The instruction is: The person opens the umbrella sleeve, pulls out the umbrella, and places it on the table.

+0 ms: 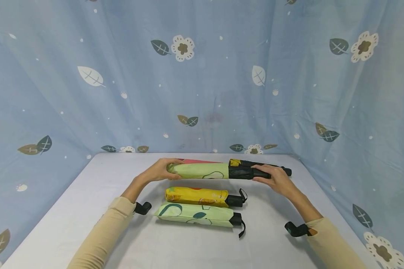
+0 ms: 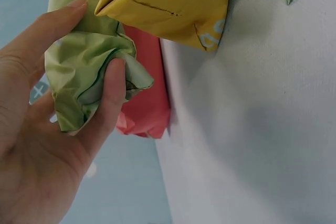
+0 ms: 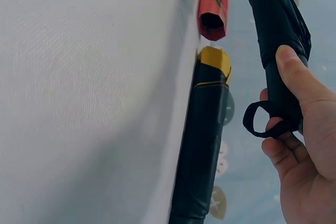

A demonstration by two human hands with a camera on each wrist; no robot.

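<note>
Both hands hold a folded umbrella, level above the table; a light green sleeve [image 1: 198, 170] covers its left part and black fabric [image 1: 240, 173] shows on the right. My left hand [image 1: 159, 170] pinches the crumpled closed end of the sleeve between thumb and fingers, plain in the left wrist view. My right hand [image 1: 277, 179] grips the black end, where a wrist strap loop [image 3: 252, 121] hangs by the fingers. Nearer on the table lie a yellow sleeved umbrella [image 1: 196, 196] and a green sleeved umbrella [image 1: 196, 215], black handles to the right.
Behind the held umbrella lie a red sleeve [image 3: 212, 11], its dark open end showing in the right wrist view, and a black umbrella with a yellow end [image 3: 199, 135]. A patterned blue curtain [image 1: 215, 93] stands behind the white table [image 1: 188, 246].
</note>
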